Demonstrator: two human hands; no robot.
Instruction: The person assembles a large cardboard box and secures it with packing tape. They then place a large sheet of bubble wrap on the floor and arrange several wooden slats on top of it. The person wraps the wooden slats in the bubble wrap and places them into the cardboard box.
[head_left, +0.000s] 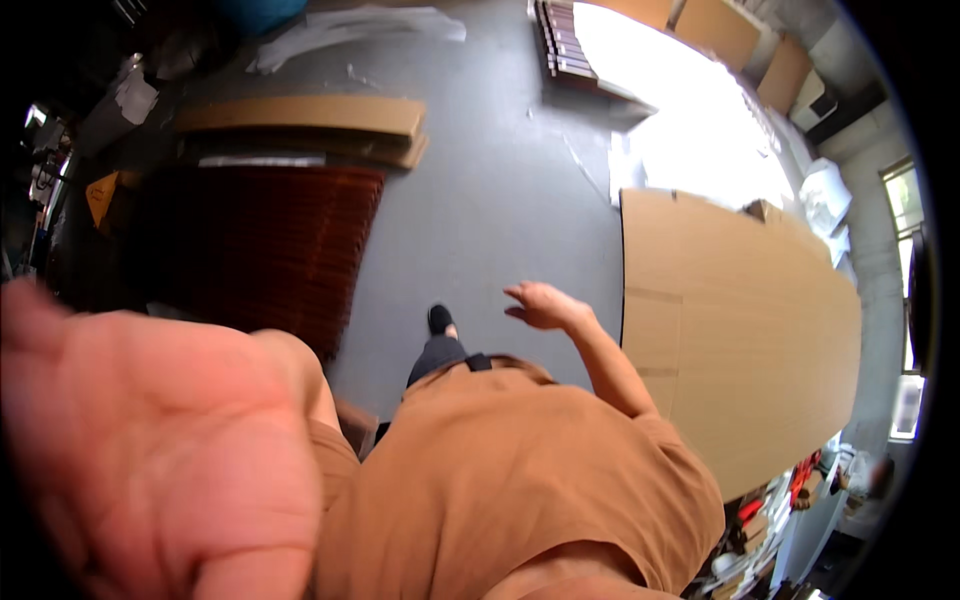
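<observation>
My left hand [170,430] is very near the camera at the lower left, palm showing and fingers stretched out, with nothing in it. Part of its fingers runs out of the picture. Behind it lies a stack of dark red-brown boards [270,235], the thing nearest to that hand in view. My right hand [545,303] hangs over the grey floor in front of my body, fingers loosely apart and holding nothing. To its right, and apart from it, is a large flat sheet of brown cardboard [740,330].
Long cardboard pieces [310,115] lie beyond the boards. White plastic sheeting [360,35] is on the grey floor [480,180] farther off. A bright white surface [680,100] stands at the far right, beside a stack of dark slats [563,42]. Mixed clutter [765,520] fills the lower right.
</observation>
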